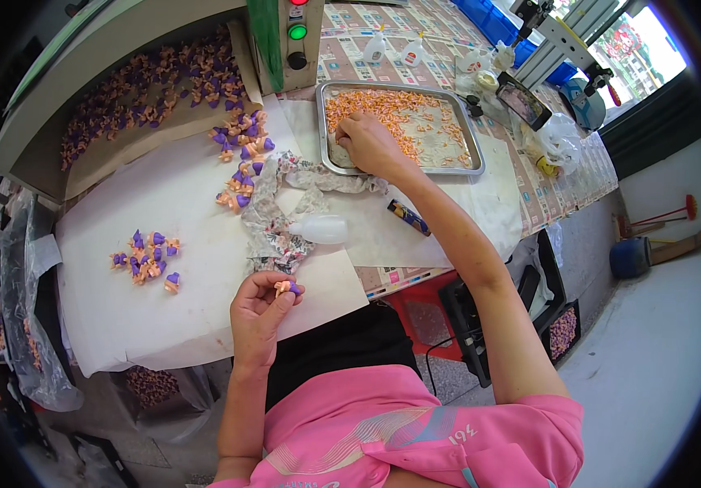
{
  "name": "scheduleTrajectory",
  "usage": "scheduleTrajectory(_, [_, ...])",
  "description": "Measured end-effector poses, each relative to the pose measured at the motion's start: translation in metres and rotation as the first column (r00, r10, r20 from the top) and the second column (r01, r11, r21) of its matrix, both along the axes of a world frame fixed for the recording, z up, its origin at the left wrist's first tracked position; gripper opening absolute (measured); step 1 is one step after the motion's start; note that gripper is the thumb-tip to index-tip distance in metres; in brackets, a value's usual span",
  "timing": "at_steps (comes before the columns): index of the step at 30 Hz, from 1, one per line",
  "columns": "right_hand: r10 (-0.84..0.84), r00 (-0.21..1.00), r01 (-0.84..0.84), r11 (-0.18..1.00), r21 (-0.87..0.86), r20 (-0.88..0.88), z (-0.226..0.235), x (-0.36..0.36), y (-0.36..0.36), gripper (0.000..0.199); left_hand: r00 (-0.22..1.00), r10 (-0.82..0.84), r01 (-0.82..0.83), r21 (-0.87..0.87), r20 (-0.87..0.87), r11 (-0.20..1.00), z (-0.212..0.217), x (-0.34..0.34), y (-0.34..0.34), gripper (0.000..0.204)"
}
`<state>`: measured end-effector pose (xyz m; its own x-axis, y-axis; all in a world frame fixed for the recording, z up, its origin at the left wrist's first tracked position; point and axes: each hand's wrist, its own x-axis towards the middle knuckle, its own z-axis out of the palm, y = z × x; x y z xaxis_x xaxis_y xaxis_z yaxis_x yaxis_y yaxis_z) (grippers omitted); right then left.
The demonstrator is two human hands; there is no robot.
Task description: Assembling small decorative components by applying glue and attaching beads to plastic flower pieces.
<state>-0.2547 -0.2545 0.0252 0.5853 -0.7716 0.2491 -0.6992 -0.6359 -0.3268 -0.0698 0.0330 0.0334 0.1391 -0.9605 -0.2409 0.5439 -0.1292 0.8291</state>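
Between thumb and fingers, my left hand (259,313) pinches a small purple-and-peach plastic figurine (287,288) just past the table's front edge. My right hand (368,143) reaches over a metal tray (471,154) with its fingers bent down at the left part. Many small orange pieces (403,122) lie spread in that tray. Whether the right fingertips hold a piece is hidden. On the white sheet to the left sits a loose group of similar figurines (149,259), and a longer cluster of them (241,163) stretches toward the machine.
A machine (21,138) with a curved hood holds many figurines inside. A crumpled cloth (265,220), a white bottle (322,228) and a dark tube (408,217) lie mid-table. Small bottles (412,52) stand behind the tray, and a phone (524,102) is mounted at its right.
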Motion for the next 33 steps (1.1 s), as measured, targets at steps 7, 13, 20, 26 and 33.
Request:
scheduleTrajectory(7, [-0.132, 0.947, 0.070, 0.974, 0.215, 0.292, 0.022, 0.012, 0.046, 0.009, 1.000, 0.001, -0.001, -0.004, 0.001, 1.000, -0.009, 0.014, 0.000, 0.024])
scheduleTrajectory(13, [-0.077, 0.873, -0.309, 0.676, 0.668, 0.482, 0.017, 0.028, 0.154, 0.007, 1.000, 0.004, -0.004, -0.007, 0.005, 1.000, -0.027, 0.024, 0.001, 0.022])
scheduleTrajectory(20, [-0.145, 0.802, -0.446, 0.500, 0.742, 0.580, -0.002, 0.044, 0.206, 0.014, 1.000, -0.006, 0.006, -0.009, -0.026, 1.000, -0.031, 0.029, 0.008, 0.024])
scheduleTrajectory(26, [-0.176, 0.809, -0.424, 0.487, 0.764, 0.561, -0.003, 0.050, 0.211, 0.016, 0.999, -0.040, 0.040, -0.022, 0.003, 0.999, -0.029, 0.035, 0.014, 0.026])
scheduleTrajectory(33, [-0.205, 0.789, -0.458, 0.430, 0.778, 0.579, -0.004, 0.055, 0.211, 0.014, 0.998, -0.054, 0.054, -0.012, 0.013, 0.998, -0.033, 0.041, 0.017, 0.026])
